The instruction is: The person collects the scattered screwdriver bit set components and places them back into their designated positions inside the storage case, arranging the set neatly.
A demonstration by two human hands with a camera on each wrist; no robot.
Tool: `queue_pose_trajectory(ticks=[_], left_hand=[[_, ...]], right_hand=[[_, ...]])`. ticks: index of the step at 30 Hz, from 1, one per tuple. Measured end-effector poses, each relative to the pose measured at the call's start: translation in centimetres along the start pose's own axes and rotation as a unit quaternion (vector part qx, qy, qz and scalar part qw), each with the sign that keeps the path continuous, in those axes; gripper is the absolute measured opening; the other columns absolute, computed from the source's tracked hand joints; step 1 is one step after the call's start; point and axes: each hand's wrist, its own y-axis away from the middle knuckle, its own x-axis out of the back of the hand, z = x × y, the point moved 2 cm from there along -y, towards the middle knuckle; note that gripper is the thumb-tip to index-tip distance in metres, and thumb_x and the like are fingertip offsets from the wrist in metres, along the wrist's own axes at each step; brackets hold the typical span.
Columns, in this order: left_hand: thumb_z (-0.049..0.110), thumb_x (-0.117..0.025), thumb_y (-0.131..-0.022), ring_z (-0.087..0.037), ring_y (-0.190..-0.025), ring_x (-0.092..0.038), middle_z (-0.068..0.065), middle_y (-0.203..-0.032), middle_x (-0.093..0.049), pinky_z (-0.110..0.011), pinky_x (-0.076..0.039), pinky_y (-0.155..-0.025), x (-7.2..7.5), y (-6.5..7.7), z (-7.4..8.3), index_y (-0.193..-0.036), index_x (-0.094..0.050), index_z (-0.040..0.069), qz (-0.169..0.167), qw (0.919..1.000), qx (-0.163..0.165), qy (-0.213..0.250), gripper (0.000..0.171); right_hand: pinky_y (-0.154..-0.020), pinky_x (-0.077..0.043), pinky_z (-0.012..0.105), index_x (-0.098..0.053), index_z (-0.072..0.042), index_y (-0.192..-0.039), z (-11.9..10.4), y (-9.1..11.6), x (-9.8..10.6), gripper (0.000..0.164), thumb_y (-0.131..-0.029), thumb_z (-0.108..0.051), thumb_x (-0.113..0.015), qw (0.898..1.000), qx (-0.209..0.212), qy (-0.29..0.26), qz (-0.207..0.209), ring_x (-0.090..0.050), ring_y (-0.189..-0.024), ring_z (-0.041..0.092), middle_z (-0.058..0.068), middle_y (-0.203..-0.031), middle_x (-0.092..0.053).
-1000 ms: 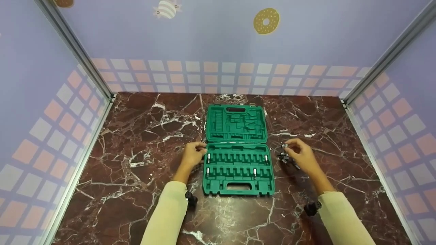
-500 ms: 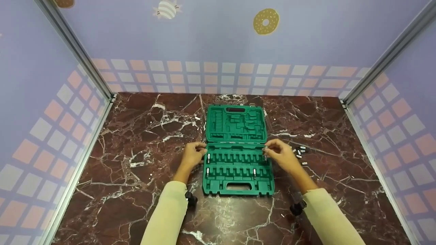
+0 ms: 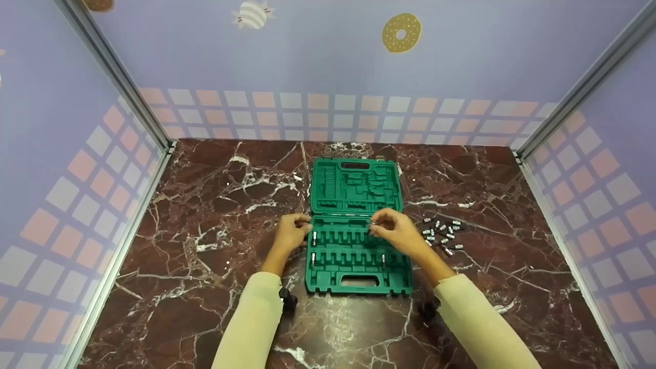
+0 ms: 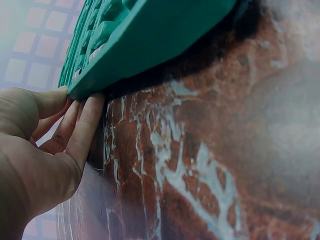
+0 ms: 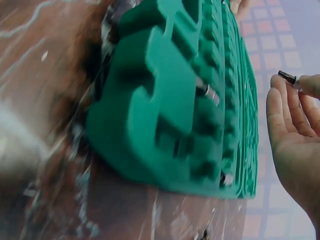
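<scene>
A green plastic socket case (image 3: 322,283) lies unfolded in the middle of the table. My left hand (image 3: 290,234) holds its left edge, the thumb at the rim and fingers against the side, as the left wrist view shows. Above the upper row of slots, my right hand (image 3: 397,231) pinches a small bit socket (image 5: 290,78), silver with a black tip. Two bit sockets stand in the left-end slots, and another bit socket (image 3: 383,261) sits in the lower row toward the right. One more bit socket (image 5: 226,179) at the case's right side shows only in the right wrist view.
Several loose bit sockets (image 3: 449,250) are scattered on the dark red marbled table (image 3: 215,287), right of the case. The case's lid (image 3: 333,179), with moulded hollows, lies back toward the rear wall (image 3: 307,61). Patterned side walls stand left and right.
From the loose pile, my right hand has moved left over the case, carrying a bit socket past the right-end slot to further along the upper row. My left hand stays put.
</scene>
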Motion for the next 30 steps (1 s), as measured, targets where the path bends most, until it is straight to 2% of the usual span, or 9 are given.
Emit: queue_pose_trajectory(ticks=[7,13,17,23,30], left_hand=[[0.001,-0.066,-0.099,-0.023,-0.085,-0.067,-0.017,-0.107,-0.068,-0.035,-0.061,-0.063,0.1,0.0,0.2,-0.121,-0.073,0.0,0.0,1.0,0.002,0.0,0.023],[0.0,-0.065,-0.099,-0.025,-0.086,-0.066,-0.018,-0.106,-0.068,-0.035,-0.06,-0.062,0.1,0.2,0.2,-0.12,-0.073,-0.001,0.0,1.0,-0.005,-0.002,0.023],[0.001,-0.065,-0.099,-0.026,-0.088,-0.067,-0.017,-0.107,-0.068,-0.037,-0.061,-0.065,0.0,0.2,0.1,-0.121,-0.073,0.0,-0.001,1.0,-0.002,-0.001,0.023],[0.0,-0.065,-0.099,-0.025,-0.086,-0.067,-0.017,-0.104,-0.067,-0.038,-0.062,-0.066,-0.1,0.2,0.1,-0.12,-0.074,0.0,0.0,1.0,0.0,0.002,0.022],[-0.002,-0.066,-0.098,-0.023,-0.084,-0.066,-0.017,-0.103,-0.069,-0.034,-0.06,-0.06,-0.1,0.2,0.1,-0.117,-0.074,-0.001,0.008,1.0,-0.002,0.001,0.021]], right_hand=[[-0.091,-0.058,0.054,-0.064,0.003,-0.119,-1.4,-1.2,-2.3,0.023,-0.1,-0.009,-0.068,0.999,-0.015,0.012,-0.043,-0.073,-0.1,0.035,0.02,-0.113,-0.071],[-0.087,-0.061,0.04,-0.069,-0.003,-0.115,-1.4,-2.3,-4.3,0.019,-0.099,-0.012,-0.07,0.997,-0.015,0.039,-0.062,-0.073,-0.098,0.025,0.014,-0.109,-0.073],[-0.085,-0.061,0.037,-0.071,-0.004,-0.112,-1.8,-3.0,-5.6,0.016,-0.097,-0.01,-0.072,0.996,-0.019,0.054,-0.074,-0.073,-0.096,0.022,0.011,-0.106,-0.074],[-0.08,-0.061,0.035,-0.071,-0.003,-0.111,-2.2,-3.8,-7.4,0.015,-0.096,-0.007,-0.073,0.991,-0.02,0.097,-0.09,-0.073,-0.091,0.02,0.008,-0.101,-0.075],[-0.08,-0.06,0.037,-0.074,-0.005,-0.109,-2.3,-4.5,-8.5,0.015,-0.095,-0.01,-0.075,0.985,-0.018,0.149,-0.085,-0.073,-0.093,0.02,0.007,-0.103,-0.076]])
